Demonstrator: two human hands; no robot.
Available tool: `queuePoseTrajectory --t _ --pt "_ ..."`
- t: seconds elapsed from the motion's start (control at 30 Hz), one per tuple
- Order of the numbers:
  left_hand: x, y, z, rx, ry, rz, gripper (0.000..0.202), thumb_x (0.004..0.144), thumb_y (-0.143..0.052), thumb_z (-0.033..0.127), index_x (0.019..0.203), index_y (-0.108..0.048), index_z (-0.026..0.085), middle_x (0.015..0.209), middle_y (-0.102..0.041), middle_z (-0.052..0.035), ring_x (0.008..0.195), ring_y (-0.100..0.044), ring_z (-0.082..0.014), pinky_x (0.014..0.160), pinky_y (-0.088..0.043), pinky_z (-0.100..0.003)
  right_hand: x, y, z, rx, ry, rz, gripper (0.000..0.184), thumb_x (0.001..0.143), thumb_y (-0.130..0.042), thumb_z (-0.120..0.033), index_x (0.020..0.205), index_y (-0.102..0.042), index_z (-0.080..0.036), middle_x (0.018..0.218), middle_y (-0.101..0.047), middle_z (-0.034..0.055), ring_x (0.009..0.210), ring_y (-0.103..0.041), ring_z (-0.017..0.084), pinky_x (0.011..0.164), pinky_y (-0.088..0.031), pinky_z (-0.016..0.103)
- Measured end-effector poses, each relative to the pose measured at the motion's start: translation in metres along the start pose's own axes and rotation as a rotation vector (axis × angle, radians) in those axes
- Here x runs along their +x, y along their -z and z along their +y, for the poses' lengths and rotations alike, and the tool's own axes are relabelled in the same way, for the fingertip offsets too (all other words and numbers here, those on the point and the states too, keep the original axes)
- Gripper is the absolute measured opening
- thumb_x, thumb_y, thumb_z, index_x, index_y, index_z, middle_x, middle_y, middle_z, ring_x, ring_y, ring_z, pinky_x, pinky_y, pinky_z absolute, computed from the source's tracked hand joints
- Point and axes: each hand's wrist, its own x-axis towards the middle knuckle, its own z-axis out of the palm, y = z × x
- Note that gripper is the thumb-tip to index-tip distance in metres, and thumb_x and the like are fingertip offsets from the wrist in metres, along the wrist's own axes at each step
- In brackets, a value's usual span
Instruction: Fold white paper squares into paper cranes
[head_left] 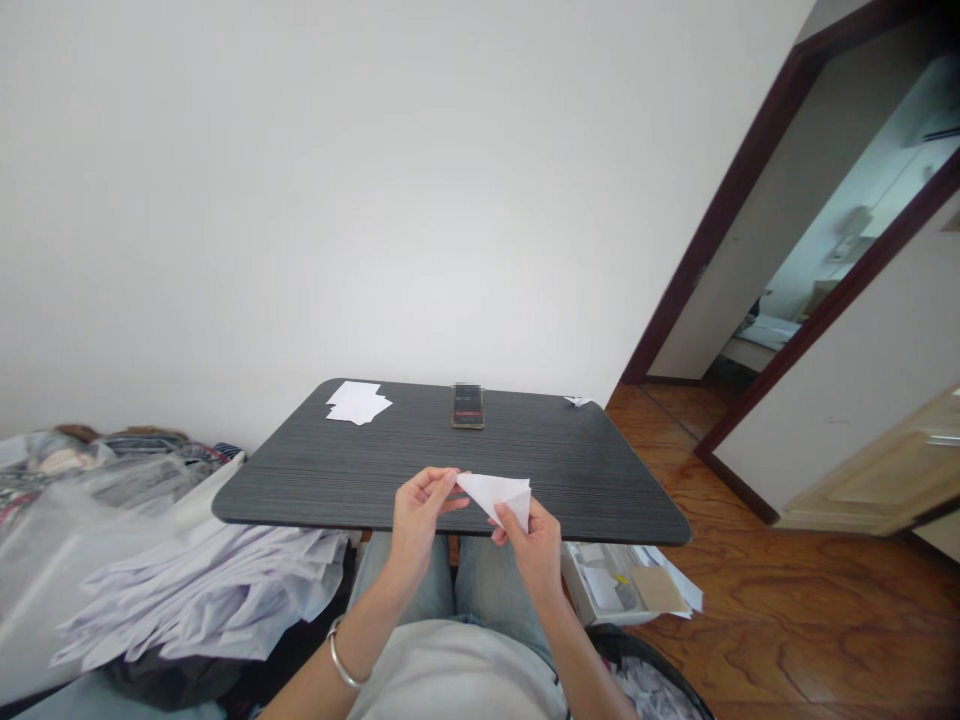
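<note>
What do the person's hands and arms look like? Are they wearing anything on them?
The left hand and right hand wear no gloves. A shiny, silver-coloured round bangle circles the left wrist. The right wrist has none. No sleeves show on either forearm.

Wore a plain white top (450, 675) at six o'clock in the view, with faded light-blue jeans (480, 580) just above it. Sported a smooth, rounded, silver-coloured bangle (337, 658) at seven o'clock, around the bare left forearm (381, 610).
</note>
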Motion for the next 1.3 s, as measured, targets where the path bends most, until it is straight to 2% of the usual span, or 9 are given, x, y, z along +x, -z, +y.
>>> queuePoseTrajectory --t 0.23,0.43,0.5,0.7,1.03,1.3 --pt "0.001 0.001 -0.003 -0.006 0.009 0.006 0.023 0.071 -0.064 0.031 0.082 -0.064 0.011 0.080 -0.070 -0.0065 0.070 -0.065 -0.0141 0.059 -0.055 -0.021 0.002 0.000 0.002 0.150 -0.065 -0.056 0.026 0.074 -0.061 -0.038 0.074 -0.062 -0.012 0.053 -0.060 0.0013 0.040 -0.050 0.010 0.040 -0.041 0.021" --pt "0.002 0.005 0.000 -0.039 -0.012 0.016 0.029 0.076 -0.056 0.038 0.088 -0.062 0.012 0.088 -0.070 -0.0093 0.073 -0.065 -0.0154 0.059 -0.055 -0.024 0.002 0.000 0.003 0.187 -0.089 -0.050 0.027 0.072 -0.063 -0.038 0.074 -0.062 -0.012 0.052 -0.060 0.0017 0.038 -0.049 0.009 0.038 -0.041 0.020" --pt "0.002 0.006 0.002 -0.012 -0.018 -0.001 0.029 0.074 -0.059 0.037 0.089 -0.063 0.012 0.087 -0.069 -0.0088 0.073 -0.064 -0.0154 0.059 -0.055 -0.024 0.002 0.000 0.002 0.199 -0.093 -0.051 0.027 0.071 -0.064 -0.038 0.072 -0.062 -0.012 0.051 -0.060 0.0018 0.038 -0.049 0.009 0.038 -0.041 0.020" --pt "0.000 0.005 0.003 0.045 0.026 -0.056 0.020 0.065 -0.070 0.027 0.076 -0.066 0.011 0.068 -0.068 -0.0035 0.064 -0.063 -0.0128 0.058 -0.054 -0.022 0.001 0.001 -0.002 0.202 -0.098 -0.067 0.025 0.072 -0.063 -0.037 0.067 -0.061 -0.012 0.051 -0.060 0.0012 0.040 -0.049 0.009 0.041 -0.041 0.021" --pt "-0.001 0.004 0.004 0.043 0.035 -0.055 0.016 0.067 -0.069 0.027 0.072 -0.066 0.012 0.066 -0.067 -0.0018 0.063 -0.063 -0.0114 0.058 -0.055 -0.020 0.002 0.001 -0.004 0.233 -0.140 -0.068 0.026 0.070 -0.064 -0.039 0.066 -0.060 -0.014 0.051 -0.059 -0.0001 0.039 -0.047 0.009 0.040 -0.039 0.021" --pt "0.001 0.005 0.009 0.043 0.046 -0.091 0.017 0.065 -0.071 0.026 0.073 -0.065 0.012 0.069 -0.068 -0.0021 0.062 -0.063 -0.0118 0.057 -0.055 -0.021 0.001 0.002 -0.009 0.293 -0.175 -0.134 0.027 0.071 -0.064 -0.039 0.067 -0.060 -0.013 0.052 -0.058 -0.0001 0.040 -0.046 0.008 0.040 -0.038 0.020"
